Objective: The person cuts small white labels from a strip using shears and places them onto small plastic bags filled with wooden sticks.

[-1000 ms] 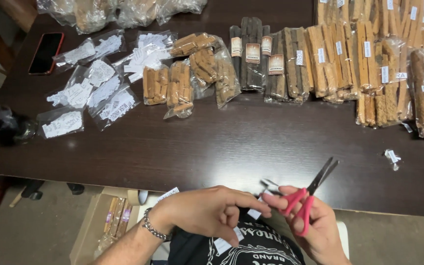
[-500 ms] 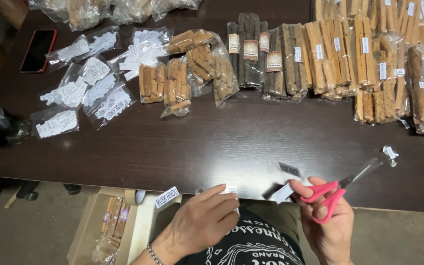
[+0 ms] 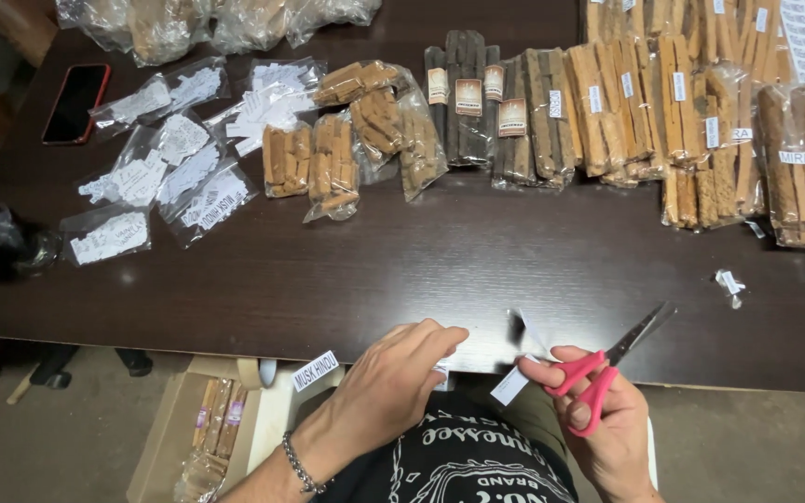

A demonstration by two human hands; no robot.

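Our right hand holds the pink-handled scissors, fingers closed through the loops, with a small white label strip just beside them. Our left hand rests at the bench edge, fingers bent on a paper piece. Beyond the fingers lie bagged brown sticks.

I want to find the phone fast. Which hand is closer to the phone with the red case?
Left. The left hand lies at the table's near edge, below and right of the phone. The right hand, holding pink scissors, is farther right.
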